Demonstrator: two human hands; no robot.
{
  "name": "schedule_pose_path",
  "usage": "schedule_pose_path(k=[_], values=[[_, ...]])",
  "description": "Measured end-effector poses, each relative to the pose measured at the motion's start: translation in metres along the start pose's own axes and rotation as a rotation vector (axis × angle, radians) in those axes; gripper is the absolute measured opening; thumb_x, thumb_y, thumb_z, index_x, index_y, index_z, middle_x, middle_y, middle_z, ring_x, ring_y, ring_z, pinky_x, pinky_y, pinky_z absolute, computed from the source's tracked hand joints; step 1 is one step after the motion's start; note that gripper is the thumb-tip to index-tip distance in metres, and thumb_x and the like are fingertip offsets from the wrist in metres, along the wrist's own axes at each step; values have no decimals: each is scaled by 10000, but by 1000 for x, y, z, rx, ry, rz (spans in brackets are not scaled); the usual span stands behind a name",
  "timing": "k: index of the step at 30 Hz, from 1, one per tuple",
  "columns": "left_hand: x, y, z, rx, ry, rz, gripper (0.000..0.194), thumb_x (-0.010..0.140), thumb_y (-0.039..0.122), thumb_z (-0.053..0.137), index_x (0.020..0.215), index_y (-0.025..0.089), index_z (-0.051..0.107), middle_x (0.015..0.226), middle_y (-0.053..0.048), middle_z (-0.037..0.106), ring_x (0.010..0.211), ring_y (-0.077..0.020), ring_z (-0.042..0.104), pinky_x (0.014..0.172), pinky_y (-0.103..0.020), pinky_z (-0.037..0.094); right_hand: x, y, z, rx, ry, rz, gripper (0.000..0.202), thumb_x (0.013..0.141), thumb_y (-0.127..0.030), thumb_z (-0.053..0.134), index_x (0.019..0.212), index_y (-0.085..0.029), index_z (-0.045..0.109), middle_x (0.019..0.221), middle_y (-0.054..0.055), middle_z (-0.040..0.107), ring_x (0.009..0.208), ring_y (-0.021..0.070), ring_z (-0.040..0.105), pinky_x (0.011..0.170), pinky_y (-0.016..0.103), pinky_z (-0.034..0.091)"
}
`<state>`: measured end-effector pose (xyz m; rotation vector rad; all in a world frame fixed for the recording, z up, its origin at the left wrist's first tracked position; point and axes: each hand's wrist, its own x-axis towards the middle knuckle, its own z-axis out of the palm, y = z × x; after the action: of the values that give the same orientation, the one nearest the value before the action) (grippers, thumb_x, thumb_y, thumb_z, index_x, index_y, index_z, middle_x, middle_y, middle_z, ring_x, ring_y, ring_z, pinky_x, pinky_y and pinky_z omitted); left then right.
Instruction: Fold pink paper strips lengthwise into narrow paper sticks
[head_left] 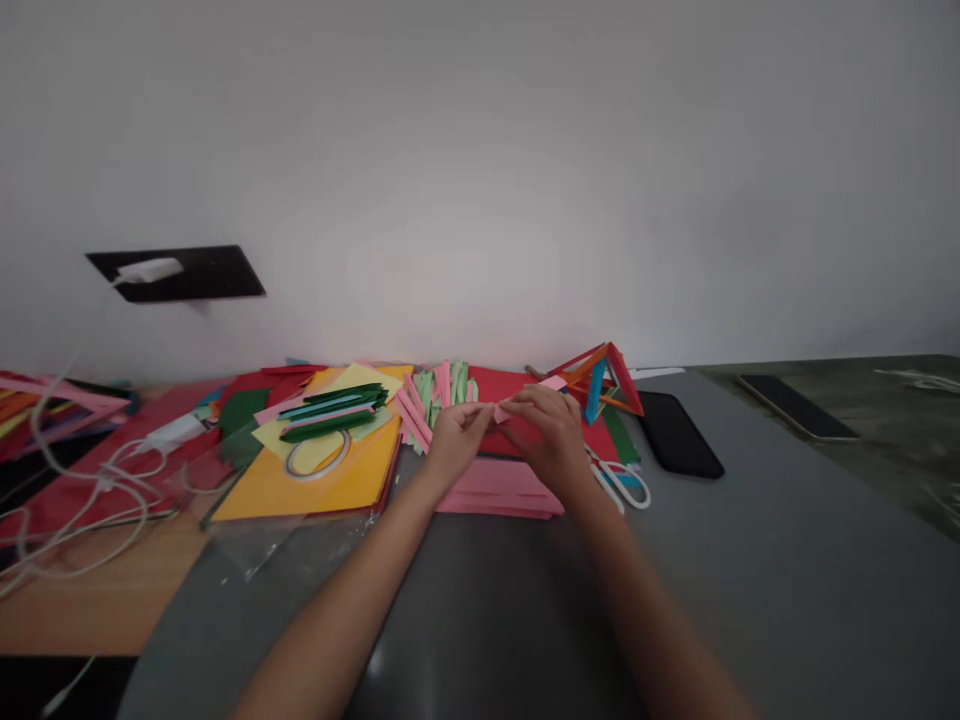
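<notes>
My left hand (457,440) pinches one end of a pink paper strip (503,412), fingertips pressed together. Around the same strip close the fingers of my right hand (553,435), and a pink end sticks out above its knuckles. Both hands are over a stack of pink paper (499,490) and a red sheet (495,383). Left of them lie folded pink strips (414,412) and light green strips (459,380). White-handled scissors (636,492) rest just right of my right wrist, their blades hidden.
Yellow-orange sheets (300,495) carry dark green folded strips (330,415) and a tape roll (291,465). An open frame of coloured strips (600,385) stands by the wall. A black phone (679,435) lies right. White cables (105,485) tangle at left, near a plugged-in charger (150,270).
</notes>
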<state>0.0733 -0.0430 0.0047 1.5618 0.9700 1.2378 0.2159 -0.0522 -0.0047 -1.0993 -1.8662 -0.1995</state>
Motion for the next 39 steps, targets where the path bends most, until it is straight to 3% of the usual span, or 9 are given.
schedule_pose_path(k=[8, 19, 31, 39], values=[[2, -5, -1, -77, -1, -44, 239, 727, 311, 522, 779, 121, 656, 651, -15, 640, 628, -129, 586, 653, -244, 469, -1, -1, 1, -50, -35, 1, 120, 755, -300, 548, 836, -256, 626, 778, 12, 595, 806, 176, 495, 732, 312, 283], [3, -9, 0, -167, 14, -119, 239, 716, 329, 541, 799, 129, 640, 662, -13, 650, 643, -139, 610, 675, -265, 485, 0, -5, 1, -47, -10, -48, 110, 779, -234, 501, 753, -226, 608, 806, 10, 616, 856, 168, 498, 793, 320, 253], [1, -1, 1, -45, -26, 31, 271, 762, 304, 488, 899, 125, 637, 852, -52, 672, 755, -167, 622, 747, -285, 472, -3, 5, 14, 124, 76, 284, 184, 713, -395, 558, 692, -221, 613, 764, 24, 640, 789, 202, 530, 740, 334, 315], [-1, -1, 3, 1, -54, 58, 259, 748, 285, 507, 925, 139, 626, 920, -65, 659, 832, -177, 609, 769, -279, 461, -4, 7, 12, 156, 85, 363, 197, 688, -417, 577, 670, -227, 627, 775, 19, 649, 804, 205, 536, 764, 343, 316]])
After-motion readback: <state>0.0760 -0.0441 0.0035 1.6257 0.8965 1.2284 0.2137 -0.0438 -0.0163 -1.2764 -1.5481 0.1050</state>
